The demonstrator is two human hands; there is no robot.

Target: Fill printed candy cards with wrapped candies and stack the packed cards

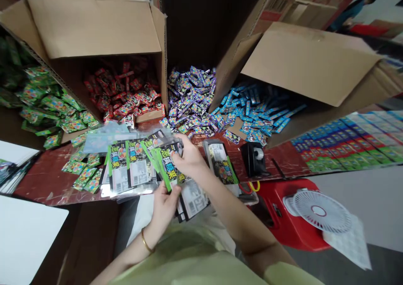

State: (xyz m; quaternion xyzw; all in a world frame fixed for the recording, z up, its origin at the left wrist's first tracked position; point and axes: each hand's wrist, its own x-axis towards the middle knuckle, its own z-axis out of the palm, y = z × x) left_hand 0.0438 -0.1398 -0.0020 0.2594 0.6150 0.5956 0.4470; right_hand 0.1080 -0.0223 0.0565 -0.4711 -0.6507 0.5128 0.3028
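My left hand (166, 202) grips the lower edge of a fanned stack of flat printed candy bags (170, 163), black and green with colourful lettering. At the top of the same stack, my right hand (190, 157) pinches the bags between thumb and fingers. More flat candy bags (138, 171) lie overlapped on the table edge to the left of my hands, with clear plastic around them. Another pile of printed bags (223, 165) rests to the right of my right hand. Small green candy packets (85, 178) are scattered at the left.
Cartons on their sides hold green (53, 100), red (135, 94), purple (192, 96) and blue packets (255, 108). A black tape dispenser (252, 161), scissors handles (251, 187) and rows of coloured packets (352, 138) are rightward. A white fan (324, 211) sits on a red stool (291, 230).
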